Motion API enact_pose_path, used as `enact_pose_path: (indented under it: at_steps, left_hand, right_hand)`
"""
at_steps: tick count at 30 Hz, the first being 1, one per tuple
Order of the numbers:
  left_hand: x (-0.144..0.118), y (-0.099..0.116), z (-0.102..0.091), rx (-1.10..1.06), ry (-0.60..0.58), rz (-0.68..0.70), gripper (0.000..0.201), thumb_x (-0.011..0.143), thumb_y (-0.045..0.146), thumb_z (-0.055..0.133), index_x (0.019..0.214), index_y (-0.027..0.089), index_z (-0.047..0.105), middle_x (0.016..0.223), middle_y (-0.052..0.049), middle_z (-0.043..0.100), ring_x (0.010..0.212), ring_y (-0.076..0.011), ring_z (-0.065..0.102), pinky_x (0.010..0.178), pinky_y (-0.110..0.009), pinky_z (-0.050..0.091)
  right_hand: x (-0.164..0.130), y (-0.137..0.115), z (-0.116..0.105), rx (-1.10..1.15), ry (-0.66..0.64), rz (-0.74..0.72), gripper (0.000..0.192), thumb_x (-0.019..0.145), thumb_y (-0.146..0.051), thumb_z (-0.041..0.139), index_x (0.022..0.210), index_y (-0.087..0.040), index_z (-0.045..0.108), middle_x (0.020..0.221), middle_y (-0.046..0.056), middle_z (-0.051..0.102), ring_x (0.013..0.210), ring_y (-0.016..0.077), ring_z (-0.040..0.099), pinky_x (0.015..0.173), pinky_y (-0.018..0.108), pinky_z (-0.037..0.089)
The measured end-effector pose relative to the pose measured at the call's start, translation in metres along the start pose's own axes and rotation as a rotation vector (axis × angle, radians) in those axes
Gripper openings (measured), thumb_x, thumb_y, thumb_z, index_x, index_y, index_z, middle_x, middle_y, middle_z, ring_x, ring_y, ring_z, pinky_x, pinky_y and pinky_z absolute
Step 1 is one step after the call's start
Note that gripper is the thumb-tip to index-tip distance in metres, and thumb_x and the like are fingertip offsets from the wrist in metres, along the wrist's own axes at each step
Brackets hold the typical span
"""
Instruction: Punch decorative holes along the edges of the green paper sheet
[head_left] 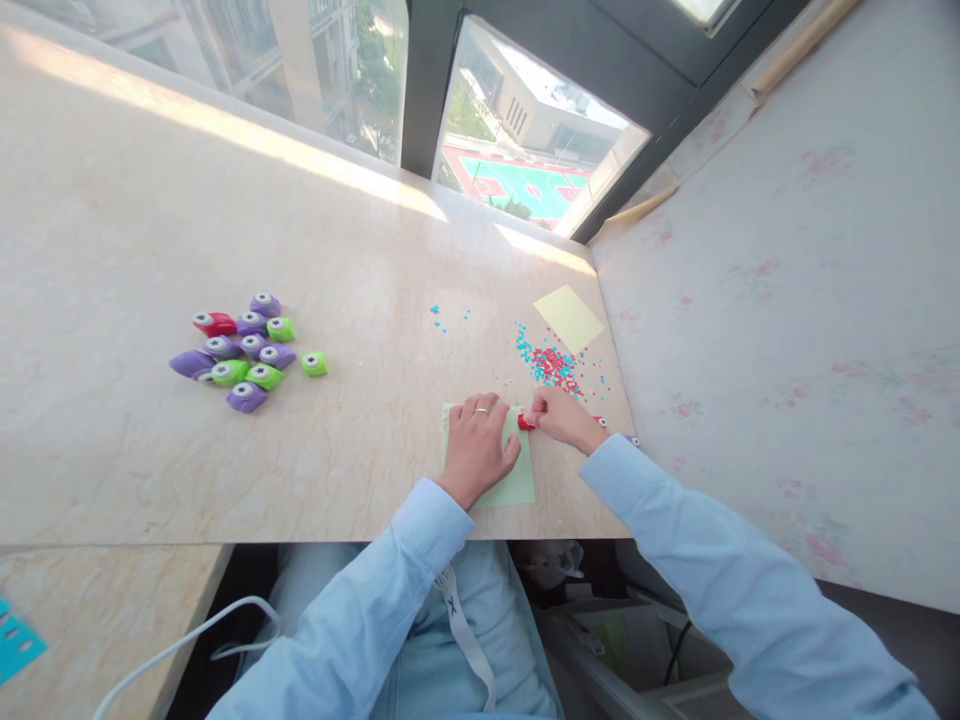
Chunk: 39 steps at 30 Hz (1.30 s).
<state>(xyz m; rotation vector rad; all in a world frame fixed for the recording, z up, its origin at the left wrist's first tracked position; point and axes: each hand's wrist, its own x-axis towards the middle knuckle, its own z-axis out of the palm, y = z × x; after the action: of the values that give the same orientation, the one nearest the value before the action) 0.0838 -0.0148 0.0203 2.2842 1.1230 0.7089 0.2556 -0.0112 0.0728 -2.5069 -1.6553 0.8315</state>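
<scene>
A pale green paper sheet (516, 482) lies near the front edge of the marble table (150, 230). My left hand (477, 448) rests flat on it, fingers spread, with a ring on one finger. My right hand (564, 417) is closed on a small red paper punch (526, 421) at the sheet's right edge. Just beyond my right hand lies a scatter of tiny red and blue paper cut-outs (553, 365).
A cluster of purple, green and red paper punches (244, 352) sits at the left. A yellow paper square (568, 318) lies beyond the cut-outs. A few blue bits (437, 317) lie mid-table. Windows run along the far edge; a wall stands at the right. A blue sheet (16, 640) shows bottom left.
</scene>
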Motion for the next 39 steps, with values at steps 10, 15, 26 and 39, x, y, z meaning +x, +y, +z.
enact_pose_path:
  at_steps: [10,15,26,39]
  left_hand:
    - [0.0,0.0,0.001,0.003,0.004,0.004,0.027,0.083,0.031,0.064,0.108,0.021,0.063,0.125,-0.01,0.062,0.117,-0.0291,0.051,0.091,-0.044,0.039]
    - [0.0,-0.002,0.003,-0.011,0.027,0.008,0.029,0.082,0.032,0.065,0.108,0.021,0.063,0.125,-0.009,0.063,0.118,-0.0286,0.051,0.092,-0.045,0.039]
    - [-0.001,-0.003,0.005,-0.01,0.033,0.006,0.027,0.083,0.033,0.063,0.107,0.02,0.064,0.124,-0.009,0.063,0.118,-0.0279,0.051,0.094,-0.045,0.038]
    - [0.0,-0.003,0.003,0.004,0.011,0.0,0.024,0.083,0.028,0.062,0.105,0.02,0.065,0.122,-0.009,0.064,0.118,-0.0272,0.051,0.095,-0.044,0.038]
  right_hand:
    - [-0.003,0.001,0.002,0.05,0.055,0.053,0.023,0.071,-0.016,0.069,0.059,-0.019,0.049,0.055,-0.004,0.051,0.057,0.0115,0.048,0.055,0.023,0.031]
    - [-0.008,0.005,-0.001,0.144,0.024,0.035,0.023,0.072,-0.021,0.068,0.059,-0.019,0.049,0.047,-0.005,0.049,0.048,0.0103,0.046,0.05,0.023,0.031]
    - [-0.036,0.022,0.015,0.138,0.265,-0.196,0.032,0.077,-0.029,0.071,0.106,-0.018,0.063,0.088,0.003,0.06,0.074,0.0161,0.059,0.073,0.03,0.048]
    - [-0.035,0.037,0.027,-0.16,0.327,-0.365,0.023,0.09,-0.017,0.056,0.109,-0.02,0.069,0.108,0.009,0.057,0.095,0.0204,0.061,0.088,0.032,0.049]
